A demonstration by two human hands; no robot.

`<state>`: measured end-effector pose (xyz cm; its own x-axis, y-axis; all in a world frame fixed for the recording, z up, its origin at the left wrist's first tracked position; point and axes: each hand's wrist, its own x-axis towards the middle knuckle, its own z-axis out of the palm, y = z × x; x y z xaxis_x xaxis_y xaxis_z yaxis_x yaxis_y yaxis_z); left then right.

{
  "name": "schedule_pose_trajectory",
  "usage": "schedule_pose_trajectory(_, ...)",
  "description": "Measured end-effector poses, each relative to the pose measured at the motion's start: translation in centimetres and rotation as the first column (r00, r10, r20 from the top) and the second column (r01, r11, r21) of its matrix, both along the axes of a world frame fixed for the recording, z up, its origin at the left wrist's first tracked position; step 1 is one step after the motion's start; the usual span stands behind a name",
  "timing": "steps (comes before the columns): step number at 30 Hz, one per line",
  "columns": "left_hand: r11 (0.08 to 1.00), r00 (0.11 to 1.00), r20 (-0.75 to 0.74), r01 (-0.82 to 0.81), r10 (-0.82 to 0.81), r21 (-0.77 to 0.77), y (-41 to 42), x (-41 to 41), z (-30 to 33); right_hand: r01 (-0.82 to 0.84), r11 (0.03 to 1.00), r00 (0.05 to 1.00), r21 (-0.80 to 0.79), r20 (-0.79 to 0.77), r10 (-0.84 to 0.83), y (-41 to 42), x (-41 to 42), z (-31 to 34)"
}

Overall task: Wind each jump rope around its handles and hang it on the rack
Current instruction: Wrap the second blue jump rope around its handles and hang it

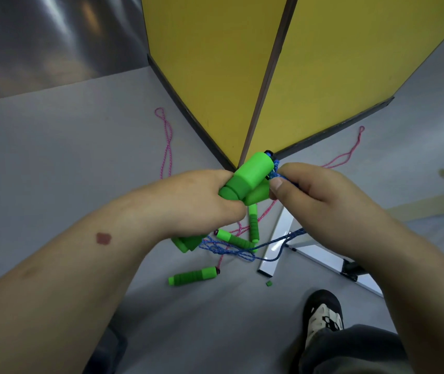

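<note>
- I stand in what looks like a gym or activity room, though I cannot be sure.
- Grey floor (53,147) under my shoe (325,317).
- Yellow partitions (215,63).
- Jump ropes (167,141) strewn about.

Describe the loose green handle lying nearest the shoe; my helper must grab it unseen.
Start at the black-and-white shoe on the grey floor. Left of it lies one green handle, flat and alone. Unlike the others, it is clear of the blue rope tangle.

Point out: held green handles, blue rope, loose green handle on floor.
held green handles (253,172), head view, on the upper handle's wide end
blue rope (277,256), head view, on the strand trailing to the floor
loose green handle (192,276), head view, mid-grip
</note>
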<state>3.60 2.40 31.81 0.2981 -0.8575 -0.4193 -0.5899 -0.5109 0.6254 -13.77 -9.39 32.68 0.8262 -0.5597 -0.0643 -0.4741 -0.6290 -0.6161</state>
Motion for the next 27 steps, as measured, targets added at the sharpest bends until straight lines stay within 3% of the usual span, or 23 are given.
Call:
schedule_pose_trajectory(3,0.996,0.961,-0.263,-0.086,0.083,0.002,-0.1,0.0,-0.2,0.119,0.987,0.977,0.112,0.164,-0.137,-0.6,0.1,-0.4)
schedule_pose_trajectory(6,0.991,0.842,-0.527,-0.13,0.118,0.015,-0.2,-0.3,-0.1,0.196,0.932,0.909,0.304,0.301,-0.289,-1.4,0.2,-0.7)
schedule_pose_trajectory(9,0.988,0.73,-0.671,-0.154,0.132,0.027,-0.1,-0.4,0.2,0.206,0.87,0.837,0.448,0.38,-0.394,-1.5,0.4,-0.6)
schedule_pose_trajectory(15,0.991,0.691,-0.715,-0.133,0.106,0.018,0.2,-0.3,0.1,0.135,0.769,0.762,0.625,0.431,-0.484,-1.2,1.1,-0.6)
schedule_pose_trajectory(19,0.984,0.602,-0.79,-0.178,0.116,0.01,0.2,-0.7,0.2,0.023,0.647,0.72,0.762,0.436,-0.539,-0.7,1.6,-0.7)
schedule_pose_trajectory(27,0.985,0.556,-0.826,-0.17,0.096,0.0,0.0,-0.8,0.1,0.068,0.616,0.657,0.785,0.43,-0.62,-0.5,1.6,-0.2)
